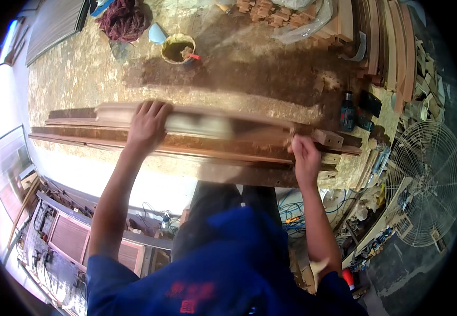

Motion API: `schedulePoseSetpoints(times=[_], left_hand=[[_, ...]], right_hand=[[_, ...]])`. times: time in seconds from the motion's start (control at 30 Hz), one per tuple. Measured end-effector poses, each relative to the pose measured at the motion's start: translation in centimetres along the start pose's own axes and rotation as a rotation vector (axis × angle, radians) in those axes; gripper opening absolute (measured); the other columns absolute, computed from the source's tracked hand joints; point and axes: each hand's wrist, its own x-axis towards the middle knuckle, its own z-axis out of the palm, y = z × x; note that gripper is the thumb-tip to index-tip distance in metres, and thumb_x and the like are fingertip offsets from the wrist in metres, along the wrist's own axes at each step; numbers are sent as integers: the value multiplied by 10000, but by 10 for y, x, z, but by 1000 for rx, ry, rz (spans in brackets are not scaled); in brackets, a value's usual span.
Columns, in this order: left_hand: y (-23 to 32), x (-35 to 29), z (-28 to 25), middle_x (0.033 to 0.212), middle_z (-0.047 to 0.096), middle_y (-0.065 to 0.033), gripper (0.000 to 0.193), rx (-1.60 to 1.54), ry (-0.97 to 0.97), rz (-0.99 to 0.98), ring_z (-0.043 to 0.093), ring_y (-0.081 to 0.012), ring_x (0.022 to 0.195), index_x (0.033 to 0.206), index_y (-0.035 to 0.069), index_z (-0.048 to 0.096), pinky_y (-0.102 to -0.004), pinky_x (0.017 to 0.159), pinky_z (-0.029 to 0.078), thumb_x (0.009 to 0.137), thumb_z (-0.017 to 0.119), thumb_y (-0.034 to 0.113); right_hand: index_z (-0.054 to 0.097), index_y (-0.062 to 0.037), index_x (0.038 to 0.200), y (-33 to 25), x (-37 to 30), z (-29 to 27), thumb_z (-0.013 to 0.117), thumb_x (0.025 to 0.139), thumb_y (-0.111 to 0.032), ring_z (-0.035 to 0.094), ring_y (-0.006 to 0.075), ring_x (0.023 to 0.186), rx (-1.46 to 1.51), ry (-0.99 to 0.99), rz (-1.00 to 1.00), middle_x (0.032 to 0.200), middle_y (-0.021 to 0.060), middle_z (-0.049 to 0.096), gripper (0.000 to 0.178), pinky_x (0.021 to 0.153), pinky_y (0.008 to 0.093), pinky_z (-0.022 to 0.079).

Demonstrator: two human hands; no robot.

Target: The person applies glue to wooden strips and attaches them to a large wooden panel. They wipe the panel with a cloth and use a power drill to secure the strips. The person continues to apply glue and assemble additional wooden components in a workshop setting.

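Observation:
A long wooden board point(199, 122), smeared by motion, lies crosswise in front of me. My left hand point(150, 124) is closed over it toward its left part, fingers curled across the far edge. At the board's right end, my right hand point(306, 154) is closed in a pinch on its tip. Beneath and nearer to me, several long reddish-brown wooden strips point(94, 136) lie side by side along the near edge of the worktable point(75, 71). Just beyond my right hand is a wooden piece with holes in its end point(327, 138).
Beyond the board stands a bowl point(178, 48) of brownish stuff with a red-tipped tool, near a dark red cloth point(123, 21). A cordless drill point(347, 111) lies at the right. Stacked timber point(391, 47) fills the far right; a wire-caged fan point(426, 181) stands beside the table.

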Motion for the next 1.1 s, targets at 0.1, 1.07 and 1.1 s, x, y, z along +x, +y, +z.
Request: schedulePoseSetpoints(times=[0.1,1.07,1.1], left_hand=[[5,-81,-29,1157,634,-112,337,16,35,3,583,-321,1133,1139,70,609,-449,1015,451,808,624,10],[-11,-113,52,1148,657,-82,289,-98,62,1,632,-309,1095,1107,123,697,-439,946,500,829,765,163],[-10,-108,47,1137,663,-87,281,-132,52,-52,637,-315,1086,1098,119,700,-438,930,510,830,770,170]], right_hand=[[675,-12,1091,16,-52,-13,703,940,-160,665,269,982,-416,-92,-303,1017,123,676,214,867,371,533],[616,-97,1090,88,-80,-13,763,735,-80,585,333,1058,-867,-294,-565,1049,101,604,384,926,465,466],[615,-96,1085,85,-76,-8,761,735,-79,581,333,1062,-865,-300,-549,1039,101,599,379,927,464,464]])
